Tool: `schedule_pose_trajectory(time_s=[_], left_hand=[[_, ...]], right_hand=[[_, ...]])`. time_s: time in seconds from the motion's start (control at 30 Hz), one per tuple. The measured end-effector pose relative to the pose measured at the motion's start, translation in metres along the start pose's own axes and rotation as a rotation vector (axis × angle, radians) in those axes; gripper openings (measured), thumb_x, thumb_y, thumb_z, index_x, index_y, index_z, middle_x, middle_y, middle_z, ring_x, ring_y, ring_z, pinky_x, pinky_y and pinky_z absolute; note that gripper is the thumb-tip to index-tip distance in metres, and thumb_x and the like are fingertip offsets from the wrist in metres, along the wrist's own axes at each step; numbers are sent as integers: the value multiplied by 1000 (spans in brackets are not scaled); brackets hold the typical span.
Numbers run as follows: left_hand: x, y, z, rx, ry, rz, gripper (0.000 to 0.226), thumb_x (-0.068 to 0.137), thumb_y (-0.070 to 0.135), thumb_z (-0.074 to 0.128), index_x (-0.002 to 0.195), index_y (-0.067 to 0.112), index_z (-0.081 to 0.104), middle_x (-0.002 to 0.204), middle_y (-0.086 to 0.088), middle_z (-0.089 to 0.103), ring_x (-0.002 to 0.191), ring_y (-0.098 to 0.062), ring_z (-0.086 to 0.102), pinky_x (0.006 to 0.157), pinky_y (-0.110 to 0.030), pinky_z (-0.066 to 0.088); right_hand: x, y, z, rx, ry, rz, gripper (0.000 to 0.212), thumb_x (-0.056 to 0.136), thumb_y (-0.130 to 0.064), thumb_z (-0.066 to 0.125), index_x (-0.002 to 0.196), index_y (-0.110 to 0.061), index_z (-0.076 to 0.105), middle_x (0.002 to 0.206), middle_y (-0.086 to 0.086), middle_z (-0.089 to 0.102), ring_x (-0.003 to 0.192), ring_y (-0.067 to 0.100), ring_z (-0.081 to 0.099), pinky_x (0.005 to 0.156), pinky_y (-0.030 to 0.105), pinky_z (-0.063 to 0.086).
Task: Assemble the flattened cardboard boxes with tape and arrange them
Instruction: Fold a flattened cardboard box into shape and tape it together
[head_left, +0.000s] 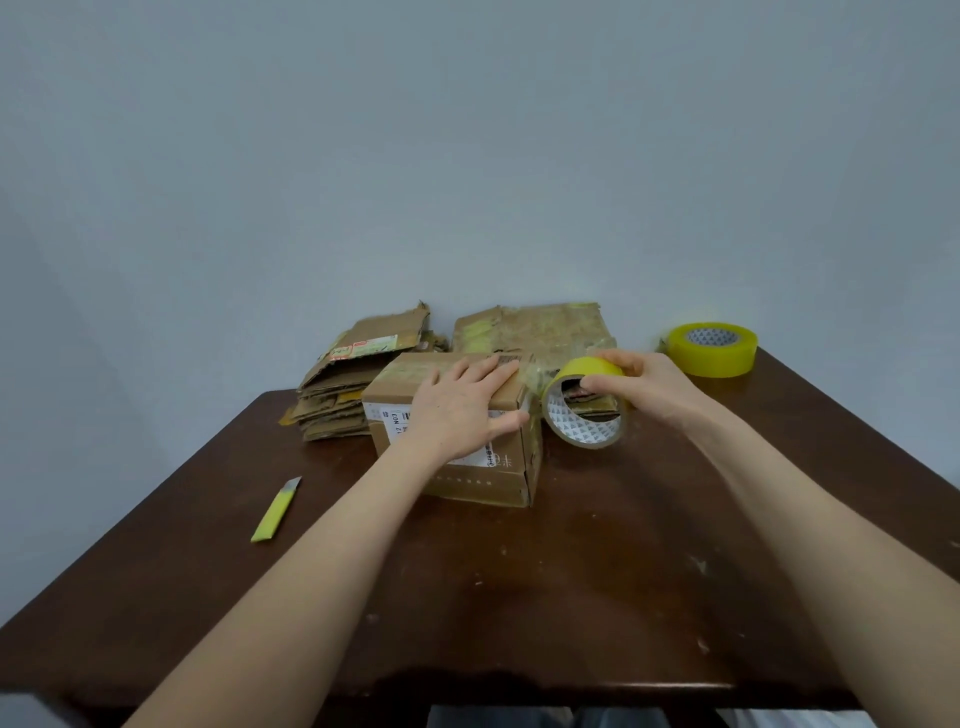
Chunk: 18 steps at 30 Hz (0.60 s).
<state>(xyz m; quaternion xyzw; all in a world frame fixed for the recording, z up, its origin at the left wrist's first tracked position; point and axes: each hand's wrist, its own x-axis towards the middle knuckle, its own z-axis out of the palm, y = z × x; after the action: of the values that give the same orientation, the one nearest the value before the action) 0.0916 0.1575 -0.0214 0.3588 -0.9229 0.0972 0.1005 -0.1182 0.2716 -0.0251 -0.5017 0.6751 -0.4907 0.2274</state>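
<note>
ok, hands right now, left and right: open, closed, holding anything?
Left hand: open, fingers straight, pressing flat on the cardboard box.
Right hand: gripping the tape roll, thumb inside its core.

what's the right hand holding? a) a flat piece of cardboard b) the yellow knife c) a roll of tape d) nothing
c: the right hand grips a roll of tape just beside the box, while the knife lies apart on the table.

Left hand (462, 410) and right hand (644, 384) are bare, as are both forearms (311, 561).
</note>
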Motion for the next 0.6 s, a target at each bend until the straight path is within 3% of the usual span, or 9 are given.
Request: schedule_pose_trajectory(time_s=[0.1,0.2,0.27,0.4,0.53,0.6], left_hand=[[-4,0,1,11,32,-10,70,88,70,29,150,39,15,159,9,16,145,-20,16,116,-46,17],[-6,3,1,-8,89,-31,69,89,69,31,149,37,20,158,6,22,144,-21,20,116,-46,19],[-11,5,3,-34,150,-30,67,90,67,34,148,34,26,156,5,27,142,-18,25,115,-45,20],[-30,2,5,-154,319,-78,55,96,54,36,142,24,42,148,1,40,135,-18,36,113,-44,24],[-57,-17,13,-276,559,-265,33,95,27,47,124,13,56,124,-6,56,115,-23,52,85,-32,45],[-73,-34,21,-290,509,-426,28,95,22,46,121,13,54,123,-6,52,113,-23,49,77,-33,44]], right_hand=[[-3,3,2,-99,-1,16,57,77,-33,78,128,-15,59,113,3,65,99,17,62,82,27,48],[-4,-4,10,-96,108,-13,60,78,-35,76,131,-16,56,117,2,59,103,18,57,81,29,47],[-4,-13,20,-104,145,-47,59,78,-34,76,130,-17,56,118,0,57,107,17,55,88,30,46],[-2,-27,38,-116,215,-66,54,77,-30,75,127,-17,57,113,0,58,105,19,59,88,32,48],[-3,-31,48,-156,317,-36,51,78,-30,72,125,-17,59,118,8,62,106,26,59,84,33,46],[-4,-31,54,-135,354,-30,51,78,-29,71,126,-17,59,122,10,62,110,27,56,87,34,44]])
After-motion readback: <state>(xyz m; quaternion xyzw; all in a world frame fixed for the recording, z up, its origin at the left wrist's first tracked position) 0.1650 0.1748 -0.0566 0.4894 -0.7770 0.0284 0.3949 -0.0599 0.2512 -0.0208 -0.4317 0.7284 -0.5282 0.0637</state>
